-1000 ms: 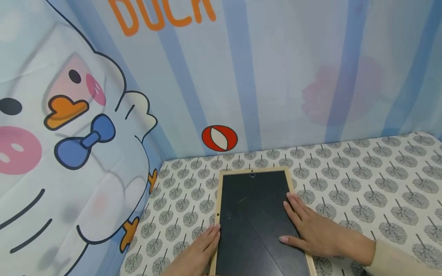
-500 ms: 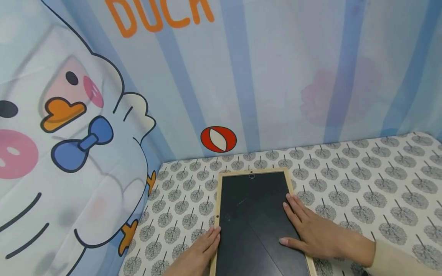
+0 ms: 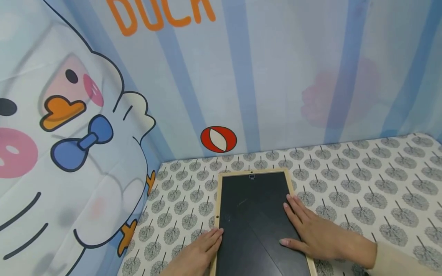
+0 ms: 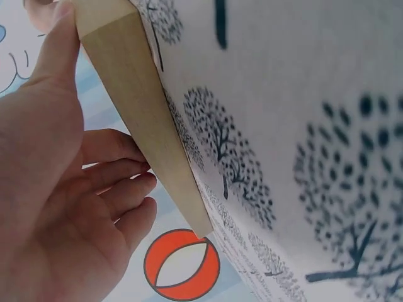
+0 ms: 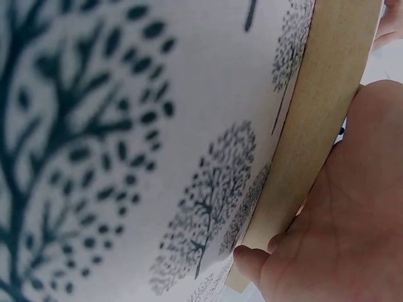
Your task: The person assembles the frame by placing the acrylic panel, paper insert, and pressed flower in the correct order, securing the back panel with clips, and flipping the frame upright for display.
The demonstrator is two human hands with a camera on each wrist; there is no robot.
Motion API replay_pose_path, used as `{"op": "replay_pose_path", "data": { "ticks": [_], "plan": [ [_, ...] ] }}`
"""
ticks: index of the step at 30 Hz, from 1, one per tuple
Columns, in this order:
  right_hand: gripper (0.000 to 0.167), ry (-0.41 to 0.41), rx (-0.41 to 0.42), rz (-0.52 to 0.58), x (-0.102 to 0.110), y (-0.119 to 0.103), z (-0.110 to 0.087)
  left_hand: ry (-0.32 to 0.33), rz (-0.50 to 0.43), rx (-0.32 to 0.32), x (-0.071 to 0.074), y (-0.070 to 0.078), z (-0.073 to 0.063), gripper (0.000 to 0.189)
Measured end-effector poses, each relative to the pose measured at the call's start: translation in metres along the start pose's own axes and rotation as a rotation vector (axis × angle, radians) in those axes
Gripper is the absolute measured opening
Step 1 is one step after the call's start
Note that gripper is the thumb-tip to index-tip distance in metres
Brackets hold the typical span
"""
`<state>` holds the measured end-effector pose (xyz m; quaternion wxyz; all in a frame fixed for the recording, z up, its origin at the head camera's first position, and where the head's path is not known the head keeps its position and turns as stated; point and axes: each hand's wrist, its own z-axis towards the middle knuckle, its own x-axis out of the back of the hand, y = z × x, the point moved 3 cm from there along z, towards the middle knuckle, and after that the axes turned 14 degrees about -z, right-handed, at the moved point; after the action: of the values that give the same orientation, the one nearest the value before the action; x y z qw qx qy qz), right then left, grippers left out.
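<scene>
since the earlier frame the left hand [image 3: 198, 253] has slid its fingertips a little further onto the left rail of the picture frame [image 3: 255, 214], while the right hand [image 3: 315, 234] stays where it was. the frame lies face down on the tree-patterned tabletop [image 3: 362, 184], its black backing up and a small hanger at the far rail. the left hand lies flat with straight fingers touching the pale wooden edge; the right hand lies flat too, fingers spread on the backing and over the right rail, gripping nothing. a duck-print curtain [image 3: 86, 126] stands close along the left and just beyond the frame's far end; to the right the cloth lies open and bare well past the frame.
</scene>
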<state>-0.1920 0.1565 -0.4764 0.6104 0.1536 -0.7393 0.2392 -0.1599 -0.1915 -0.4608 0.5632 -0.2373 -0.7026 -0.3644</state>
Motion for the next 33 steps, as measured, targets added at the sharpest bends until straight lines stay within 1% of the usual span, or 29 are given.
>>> {"op": "replay_pose_path", "data": {
  "ticks": [1, 2, 3, 4, 5, 6, 8, 9, 11, 12, 17, 19, 21, 22, 24, 26, 29, 31, 33],
  "plan": [
    [0.1, 0.004, 0.0, -0.004, 0.001, 0.0, 0.0, -0.002, 0.013, 0.0, 0.0, 0.0, 0.001, 0.099],
    [0.1, 0.008, 0.001, -0.006, 0.001, 0.0, 0.0, 0.011, 0.021, -0.012, -0.005, -0.005, 0.001, 0.097],
    [0.1, 0.012, 0.002, -0.009, 0.001, 0.0, 0.0, 0.014, 0.021, -0.011, -0.006, -0.006, 0.002, 0.096],
    [0.1, 0.01, 0.003, -0.007, 0.001, 0.0, 0.0, 0.011, 0.014, -0.007, -0.008, -0.008, 0.002, 0.096],
    [0.1, 0.007, 0.003, -0.006, 0.001, 0.0, 0.0, 0.02, -0.003, -0.014, -0.014, -0.013, 0.002, 0.093],
    [0.1, 0.003, 0.002, -0.005, 0.001, 0.0, 0.0, 0.014, -0.045, 0.001, -0.016, -0.015, 0.002, 0.093],
    [0.101, -0.004, -0.001, 0.002, 0.001, 0.001, 0.0, -0.001, -0.169, 0.046, -0.02, -0.019, 0.001, 0.092],
    [0.101, -0.005, -0.002, 0.003, 0.001, 0.001, 0.0, -0.018, -0.235, 0.086, -0.017, -0.017, 0.001, 0.093],
    [0.101, 0.001, -0.001, 0.002, 0.001, 0.001, 0.0, -0.016, -0.364, 0.129, -0.023, -0.02, -0.001, 0.092],
    [0.1, 0.005, -0.001, 0.0, 0.001, 0.001, 0.0, -0.022, -0.424, 0.166, -0.021, -0.019, -0.001, 0.095],
    [0.101, 0.006, 0.001, -0.002, 0.0, 0.0, 0.001, 0.015, -0.57, 0.188, -0.042, -0.032, -0.005, 0.097],
    [0.101, 0.007, 0.0, -0.004, 0.0, -0.001, 0.0, 0.034, -0.641, 0.194, -0.051, -0.036, -0.006, 0.1],
    [0.101, 0.012, 0.0, -0.006, 0.0, -0.002, -0.001, 0.044, -0.697, 0.198, -0.051, -0.035, -0.007, 0.101],
    [0.101, 0.018, 0.001, -0.01, 0.0, -0.002, -0.001, 0.052, -0.706, 0.192, -0.051, -0.034, -0.008, 0.102],
    [0.101, 0.028, 0.002, -0.012, 0.001, -0.002, -0.002, 0.062, -0.707, 0.196, -0.041, -0.026, -0.008, 0.103],
    [0.1, 0.031, 0.003, -0.012, 0.002, -0.002, -0.002, 0.07, -0.659, 0.184, -0.029, -0.017, -0.008, 0.102],
    [0.1, 0.033, 0.005, -0.012, 0.002, -0.002, -0.002, 0.083, -0.549, 0.164, -0.013, -0.004, -0.007, 0.1],
    [0.1, 0.032, 0.006, -0.012, 0.002, -0.001, -0.002, 0.104, -0.442, 0.118, -0.008, 0.001, -0.006, 0.099],
    [0.1, 0.032, 0.008, -0.014, 0.002, -0.001, -0.001, 0.133, -0.349, 0.067, -0.005, 0.004, -0.005, 0.096]
  ]
}}
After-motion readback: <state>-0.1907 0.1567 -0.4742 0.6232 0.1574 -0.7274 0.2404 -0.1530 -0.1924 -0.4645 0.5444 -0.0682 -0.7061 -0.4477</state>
